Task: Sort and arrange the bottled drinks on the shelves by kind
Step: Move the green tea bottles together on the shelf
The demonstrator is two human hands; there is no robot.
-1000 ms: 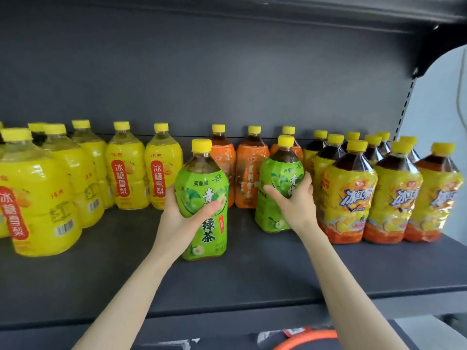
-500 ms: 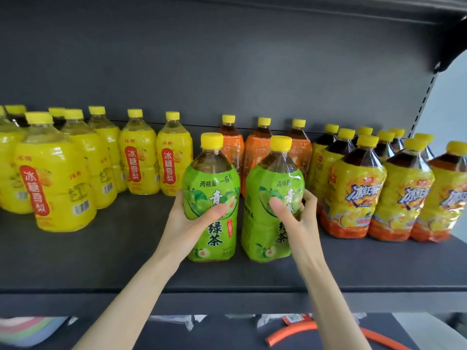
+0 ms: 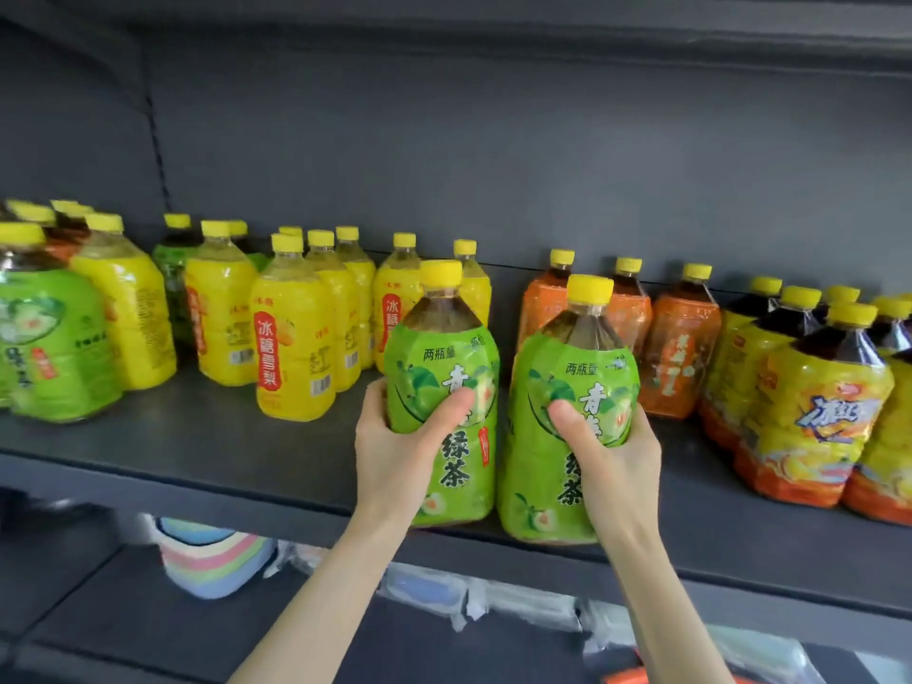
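My left hand (image 3: 399, 451) grips a green tea bottle (image 3: 441, 367) with a yellow cap, held upright over the front edge of the dark shelf (image 3: 212, 451). My right hand (image 3: 612, 461) grips a second green tea bottle (image 3: 567, 367) right beside the first. Another green tea bottle (image 3: 47, 338) stands at the far left of the shelf. Yellow pear drink bottles (image 3: 291, 343) fill the left-middle. Orange-labelled tea bottles (image 3: 681, 357) stand behind my right hand. Yellow-and-orange iced tea bottles (image 3: 814, 412) crowd the right end.
A darker green bottle (image 3: 170, 269) stands among the yellow ones at the back left. The lower shelf holds a stack of pastel cloths (image 3: 212, 560) and clear plastic packets (image 3: 444, 589). Bare shelf surface lies in front of the yellow bottles.
Both green bottles have come forward to the shelf's front edge in my hands. My view has swung left, bringing more bottles at the left end into sight.
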